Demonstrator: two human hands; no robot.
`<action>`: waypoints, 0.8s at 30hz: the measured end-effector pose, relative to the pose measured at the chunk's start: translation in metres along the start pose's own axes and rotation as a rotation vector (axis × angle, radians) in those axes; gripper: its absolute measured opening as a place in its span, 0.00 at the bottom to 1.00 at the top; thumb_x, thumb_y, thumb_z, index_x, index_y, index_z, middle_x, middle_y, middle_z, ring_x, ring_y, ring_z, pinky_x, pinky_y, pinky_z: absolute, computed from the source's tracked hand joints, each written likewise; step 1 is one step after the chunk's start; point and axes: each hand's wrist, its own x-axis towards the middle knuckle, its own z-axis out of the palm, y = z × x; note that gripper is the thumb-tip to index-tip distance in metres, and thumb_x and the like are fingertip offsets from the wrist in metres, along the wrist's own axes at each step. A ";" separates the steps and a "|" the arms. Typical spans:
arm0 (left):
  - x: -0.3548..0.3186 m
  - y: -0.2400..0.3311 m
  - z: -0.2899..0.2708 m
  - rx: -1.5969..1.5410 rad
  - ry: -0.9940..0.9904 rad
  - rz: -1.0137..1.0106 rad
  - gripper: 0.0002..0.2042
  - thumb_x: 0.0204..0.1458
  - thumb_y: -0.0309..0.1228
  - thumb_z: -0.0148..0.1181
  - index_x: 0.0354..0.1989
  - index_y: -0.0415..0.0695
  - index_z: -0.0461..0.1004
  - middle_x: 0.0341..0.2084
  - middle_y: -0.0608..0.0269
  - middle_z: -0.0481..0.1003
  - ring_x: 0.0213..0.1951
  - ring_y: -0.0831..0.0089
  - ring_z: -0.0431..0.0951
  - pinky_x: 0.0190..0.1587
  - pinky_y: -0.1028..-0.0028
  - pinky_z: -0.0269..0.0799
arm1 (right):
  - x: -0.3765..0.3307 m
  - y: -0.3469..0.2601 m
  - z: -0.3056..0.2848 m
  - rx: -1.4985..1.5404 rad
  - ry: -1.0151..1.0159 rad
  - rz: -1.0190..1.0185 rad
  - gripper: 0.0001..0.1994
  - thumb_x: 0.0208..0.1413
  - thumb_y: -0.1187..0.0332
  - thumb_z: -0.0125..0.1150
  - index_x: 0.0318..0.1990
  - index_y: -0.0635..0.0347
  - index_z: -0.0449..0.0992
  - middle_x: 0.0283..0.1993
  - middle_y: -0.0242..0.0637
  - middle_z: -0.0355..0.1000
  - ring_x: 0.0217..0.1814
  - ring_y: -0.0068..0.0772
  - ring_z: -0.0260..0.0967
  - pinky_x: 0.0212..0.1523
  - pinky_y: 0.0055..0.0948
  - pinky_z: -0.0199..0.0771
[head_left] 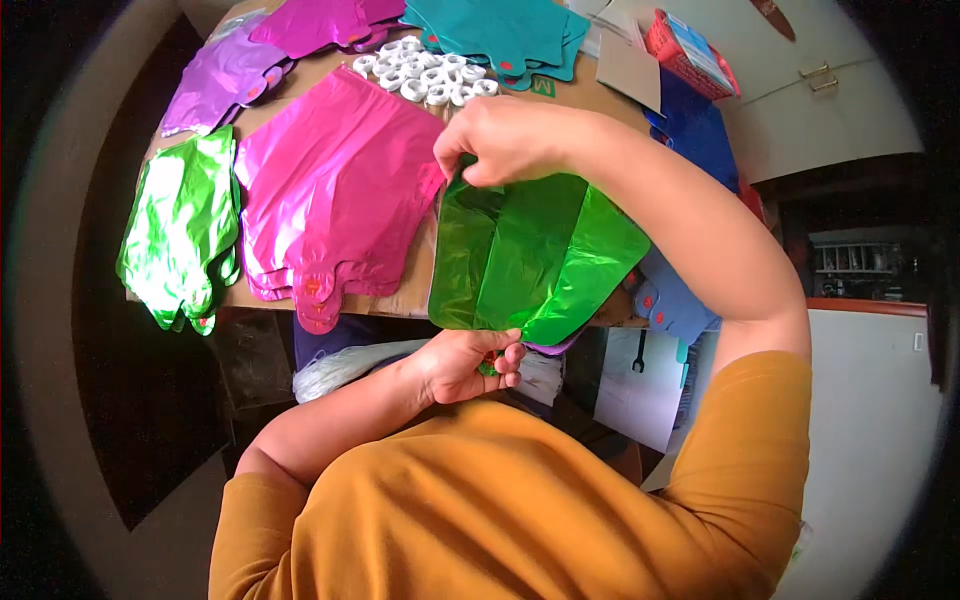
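Note:
A flat, shiny green foil balloon [525,250], uninflated and creased, is stretched out in front of me between both hands. My left hand [475,367] is closed on its narrow neck at the near edge, thumb pressed against the fingers. My right hand [505,140] reaches across from the right and pinches its far left corner. Just left of it lies a stack of flat pink foil balloons [335,190], with tabs pointing toward me. Bright green foil balloons [185,230] sit at the table's left edge, strongly reflecting light.
Several white ribbon rolls [425,72] stand behind the pink stack. Lilac [225,85], magenta [320,25] and teal [500,35] foil balloons lie farther back on the cardboard-covered table. A red basket [690,55] stands far right; white strands [350,372] hang below the near edge.

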 end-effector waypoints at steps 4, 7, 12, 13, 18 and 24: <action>-0.002 0.001 0.005 0.009 0.003 -0.001 0.09 0.68 0.30 0.51 0.33 0.44 0.67 0.25 0.69 0.66 0.28 0.77 0.64 0.40 0.70 0.69 | -0.033 0.006 0.017 -0.215 0.167 -0.221 0.07 0.44 0.74 0.65 0.33 0.57 0.77 0.41 0.39 0.78 0.47 0.39 0.76 0.51 0.42 0.72; -0.002 0.000 0.005 -0.020 0.004 -0.001 0.08 0.68 0.30 0.51 0.34 0.44 0.67 0.25 0.69 0.66 0.28 0.78 0.64 0.40 0.69 0.69 | -0.059 0.017 0.042 -0.282 0.408 -0.445 0.07 0.44 0.73 0.66 0.32 0.58 0.76 0.44 0.38 0.78 0.49 0.40 0.76 0.53 0.43 0.72; 0.002 -0.003 0.004 -0.030 -0.001 0.031 0.07 0.66 0.29 0.54 0.34 0.44 0.67 0.25 0.68 0.68 0.26 0.78 0.65 0.40 0.68 0.70 | -0.101 0.039 0.078 -0.437 0.455 -0.521 0.04 0.50 0.72 0.63 0.33 0.61 0.77 0.52 0.43 0.78 0.55 0.41 0.76 0.56 0.43 0.72; 0.002 -0.003 0.002 -0.038 -0.009 0.027 0.06 0.65 0.28 0.55 0.36 0.44 0.67 0.26 0.68 0.68 0.27 0.78 0.66 0.40 0.68 0.70 | -0.101 0.043 0.079 -0.448 0.463 -0.524 0.04 0.50 0.72 0.63 0.33 0.61 0.77 0.52 0.43 0.78 0.55 0.41 0.76 0.56 0.43 0.73; 0.002 -0.005 -0.001 -0.031 -0.002 0.047 0.04 0.62 0.25 0.56 0.36 0.44 0.68 0.25 0.68 0.68 0.27 0.77 0.67 0.41 0.67 0.70 | -0.100 0.055 0.079 -0.512 0.470 -0.572 0.04 0.49 0.71 0.63 0.31 0.60 0.77 0.52 0.43 0.79 0.55 0.42 0.76 0.56 0.43 0.75; 0.002 -0.007 -0.003 -0.013 0.013 0.070 0.04 0.61 0.25 0.57 0.34 0.44 0.69 0.24 0.69 0.68 0.26 0.77 0.67 0.40 0.68 0.69 | -0.114 0.053 0.073 -0.548 0.419 -0.559 0.03 0.50 0.71 0.62 0.31 0.60 0.76 0.52 0.43 0.78 0.57 0.43 0.75 0.57 0.43 0.75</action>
